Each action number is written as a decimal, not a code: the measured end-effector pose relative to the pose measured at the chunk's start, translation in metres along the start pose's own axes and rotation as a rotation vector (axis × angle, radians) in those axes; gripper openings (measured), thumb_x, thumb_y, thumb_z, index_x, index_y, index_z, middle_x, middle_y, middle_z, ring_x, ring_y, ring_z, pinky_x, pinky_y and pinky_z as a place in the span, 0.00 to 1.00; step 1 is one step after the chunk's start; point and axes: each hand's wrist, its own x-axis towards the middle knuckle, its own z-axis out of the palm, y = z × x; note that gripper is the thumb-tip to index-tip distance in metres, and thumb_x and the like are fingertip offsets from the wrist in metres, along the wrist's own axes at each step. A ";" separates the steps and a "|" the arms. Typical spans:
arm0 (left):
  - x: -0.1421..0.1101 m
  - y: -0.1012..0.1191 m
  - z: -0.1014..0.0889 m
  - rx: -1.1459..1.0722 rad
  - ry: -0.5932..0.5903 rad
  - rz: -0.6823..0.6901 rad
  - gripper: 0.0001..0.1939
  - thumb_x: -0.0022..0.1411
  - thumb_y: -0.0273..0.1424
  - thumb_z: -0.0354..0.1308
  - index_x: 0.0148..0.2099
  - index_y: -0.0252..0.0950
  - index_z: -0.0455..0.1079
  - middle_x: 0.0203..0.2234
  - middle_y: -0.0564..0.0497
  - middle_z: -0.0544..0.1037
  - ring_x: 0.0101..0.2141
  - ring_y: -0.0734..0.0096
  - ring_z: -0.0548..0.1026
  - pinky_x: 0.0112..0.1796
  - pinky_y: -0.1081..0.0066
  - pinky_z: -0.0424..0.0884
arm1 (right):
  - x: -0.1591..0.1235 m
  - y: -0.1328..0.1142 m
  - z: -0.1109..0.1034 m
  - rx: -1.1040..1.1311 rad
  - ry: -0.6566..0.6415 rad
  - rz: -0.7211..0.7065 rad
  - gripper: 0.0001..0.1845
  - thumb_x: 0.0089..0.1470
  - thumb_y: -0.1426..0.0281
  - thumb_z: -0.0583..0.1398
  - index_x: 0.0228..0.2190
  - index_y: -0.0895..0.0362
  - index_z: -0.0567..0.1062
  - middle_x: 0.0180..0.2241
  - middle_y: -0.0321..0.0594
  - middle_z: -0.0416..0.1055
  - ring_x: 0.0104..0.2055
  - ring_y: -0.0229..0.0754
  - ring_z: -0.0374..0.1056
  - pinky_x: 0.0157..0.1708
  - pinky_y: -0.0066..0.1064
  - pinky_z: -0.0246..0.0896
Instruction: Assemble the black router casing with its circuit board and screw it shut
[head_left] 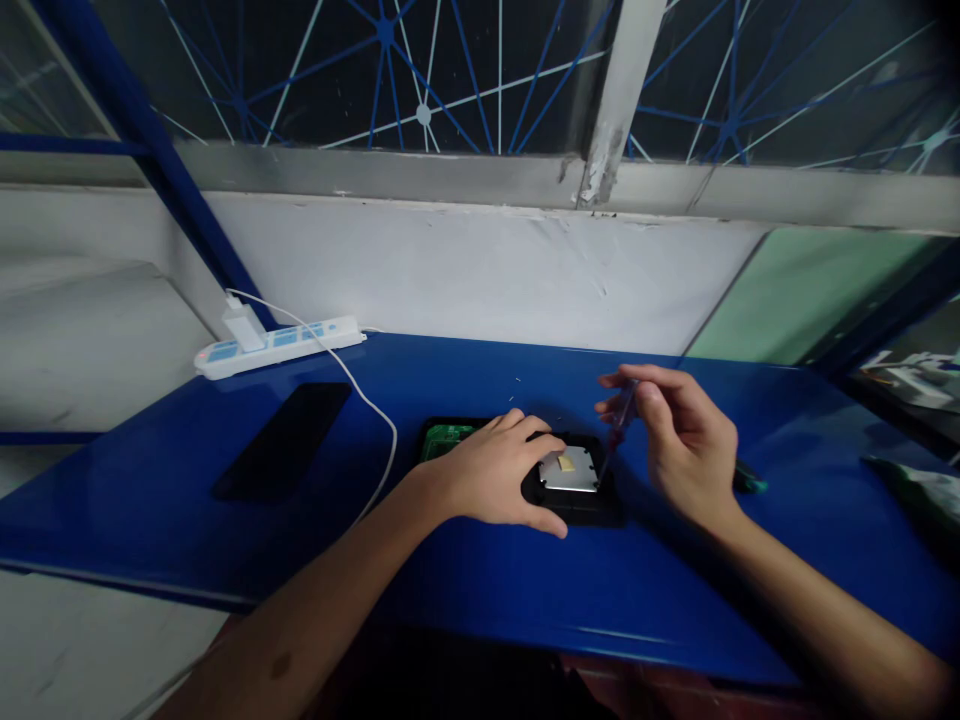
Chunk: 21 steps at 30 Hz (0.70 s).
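A black-cased electronic device point(574, 512) lies on the blue table, showing a green circuit board point(448, 437) at its left end and a silver metal plate point(568, 480) with a small yellowish pad at its right. My left hand point(495, 465) rests across the middle of the device, fingers spread; its thumb is by the near edge and a fingertip reaches onto the plate. My right hand point(686, 440) pinches a small screwdriver point(622, 405) with a translucent purplish handle. The screwdriver points down to the plate's right edge; whether its tip sits in a screw I cannot tell.
At the left lie a dark phone-like slab point(285, 440) and a white power strip point(281, 345) with a plugged-in charger point(244, 325). Its white cable point(382, 410) curves toward my left arm. A dark and green object point(750, 478) lies beyond my right wrist, with a packet point(926, 495) farther right.
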 end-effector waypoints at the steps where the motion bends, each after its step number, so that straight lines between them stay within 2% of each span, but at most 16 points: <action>1: 0.000 0.000 0.000 -0.009 -0.002 0.001 0.45 0.51 0.60 0.66 0.63 0.39 0.66 0.59 0.43 0.69 0.59 0.48 0.64 0.61 0.53 0.59 | 0.001 0.000 0.000 0.009 0.028 -0.006 0.09 0.66 0.66 0.57 0.45 0.51 0.76 0.40 0.39 0.79 0.32 0.38 0.78 0.28 0.31 0.75; 4: 0.000 -0.001 -0.002 -0.050 -0.003 0.014 0.46 0.50 0.60 0.66 0.64 0.40 0.64 0.59 0.44 0.69 0.58 0.49 0.65 0.61 0.53 0.60 | 0.005 -0.001 0.000 0.026 0.119 -0.024 0.09 0.66 0.65 0.57 0.46 0.51 0.75 0.41 0.39 0.78 0.31 0.38 0.78 0.26 0.31 0.75; 7: 0.000 -0.001 -0.004 -0.089 -0.011 -0.010 0.49 0.50 0.61 0.65 0.66 0.40 0.61 0.58 0.43 0.70 0.59 0.47 0.64 0.60 0.51 0.61 | 0.009 0.003 0.000 0.013 0.172 -0.018 0.09 0.67 0.65 0.56 0.45 0.52 0.73 0.41 0.39 0.77 0.32 0.38 0.79 0.32 0.33 0.78; 10: 0.000 -0.001 -0.008 -0.106 0.003 -0.094 0.49 0.53 0.62 0.62 0.67 0.39 0.58 0.59 0.41 0.69 0.60 0.44 0.63 0.56 0.48 0.65 | 0.010 0.011 -0.001 0.001 0.182 -0.009 0.07 0.66 0.66 0.58 0.44 0.52 0.72 0.40 0.38 0.76 0.35 0.39 0.80 0.37 0.34 0.78; 13: 0.001 -0.003 -0.014 -0.119 0.114 -0.164 0.41 0.58 0.60 0.58 0.63 0.38 0.61 0.56 0.40 0.70 0.56 0.48 0.67 0.52 0.51 0.69 | 0.009 0.018 -0.001 -0.004 0.165 0.001 0.06 0.65 0.66 0.59 0.43 0.52 0.71 0.40 0.37 0.74 0.38 0.41 0.81 0.39 0.35 0.77; 16: 0.003 -0.007 -0.016 -0.084 0.225 -0.161 0.29 0.64 0.55 0.55 0.55 0.39 0.64 0.54 0.42 0.71 0.54 0.53 0.68 0.52 0.53 0.69 | 0.009 0.023 0.000 -0.036 0.138 0.006 0.05 0.64 0.67 0.59 0.42 0.53 0.70 0.39 0.37 0.74 0.38 0.41 0.80 0.39 0.35 0.77; 18: 0.005 -0.009 -0.014 -0.034 0.239 -0.114 0.25 0.65 0.53 0.56 0.51 0.40 0.66 0.54 0.45 0.72 0.55 0.54 0.67 0.53 0.55 0.68 | 0.010 0.026 0.001 -0.043 0.124 0.011 0.05 0.64 0.66 0.58 0.42 0.53 0.69 0.39 0.37 0.74 0.38 0.41 0.80 0.39 0.36 0.77; 21: 0.008 -0.009 -0.011 0.022 0.197 -0.037 0.25 0.65 0.54 0.56 0.52 0.41 0.70 0.55 0.48 0.73 0.56 0.54 0.66 0.57 0.54 0.64 | 0.010 0.030 0.002 -0.030 0.115 0.032 0.06 0.64 0.65 0.58 0.42 0.53 0.68 0.39 0.37 0.74 0.40 0.42 0.80 0.41 0.37 0.76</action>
